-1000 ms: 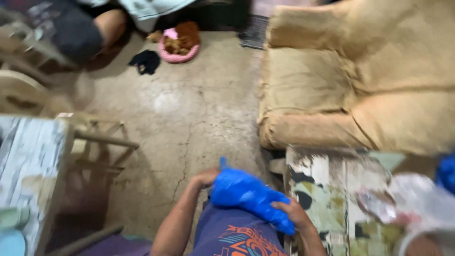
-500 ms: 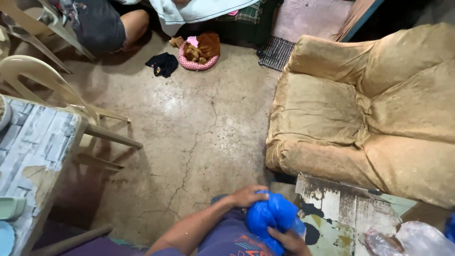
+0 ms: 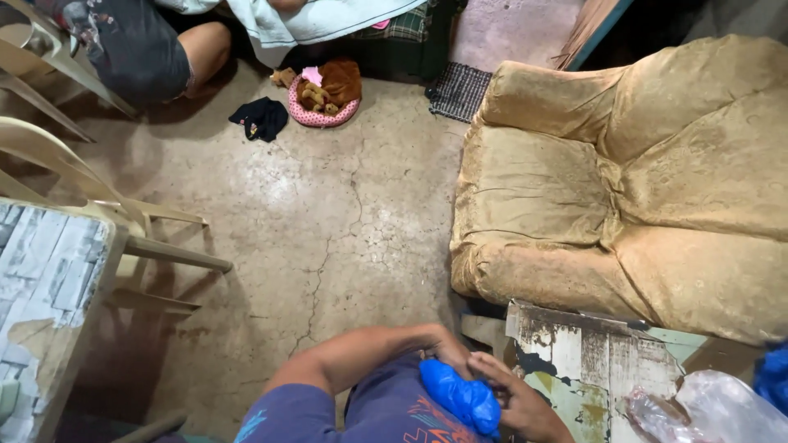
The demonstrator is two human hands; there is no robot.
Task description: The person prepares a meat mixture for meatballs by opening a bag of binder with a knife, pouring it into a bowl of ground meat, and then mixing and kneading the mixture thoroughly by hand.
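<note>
A crumpled blue plastic bag point(image 3: 461, 398) is squeezed small against my lap, over my purple printed shirt. My left hand point(image 3: 442, 345) closes over its upper end, with the forearm reaching across my body. My right hand point(image 3: 517, 399) presses the bag from the right side, fingers curled around it. Both hands sit at the bottom centre of the view, just left of a worn, peeling table point(image 3: 574, 361).
A tan armchair point(image 3: 624, 189) fills the right. Clear plastic point(image 3: 706, 414) lies on the peeling table. A beige plastic chair point(image 3: 90, 197) and a patterned tabletop point(image 3: 41, 279) stand left. Far off: a seated person's leg point(image 3: 197, 45), black cloth point(image 3: 260, 116), pink pet bed with stuffed toys point(image 3: 320, 94), cracked concrete floor point(image 3: 312, 213).
The blue bag has been squeezed from a long loose bundle into a small wad between my hands. The view has tilted and steadied.
</note>
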